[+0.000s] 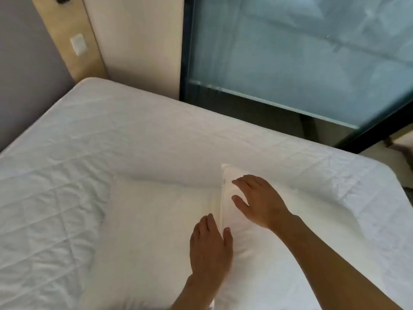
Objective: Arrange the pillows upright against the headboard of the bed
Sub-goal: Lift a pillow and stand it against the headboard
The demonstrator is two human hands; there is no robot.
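Two white pillows lie side by side on the white quilted bed [111, 135], close to me. The left pillow [152, 224] lies flat. The right pillow [268, 260] has its raised edge running along the seam between them. My left hand [210, 247] pinches that raised edge, fingers on the left side and thumb on the right. My right hand [259, 202] rests on the top of the right pillow with its fingers spread and holds nothing.
A light wooden panel [67, 41] with a white switch plate [78, 44] and a cream panel [134, 41] stand behind the bed's far corner. A grey wall [22, 74] runs along the left. A dark-framed frosted glass partition [290, 52] borders the far right side.
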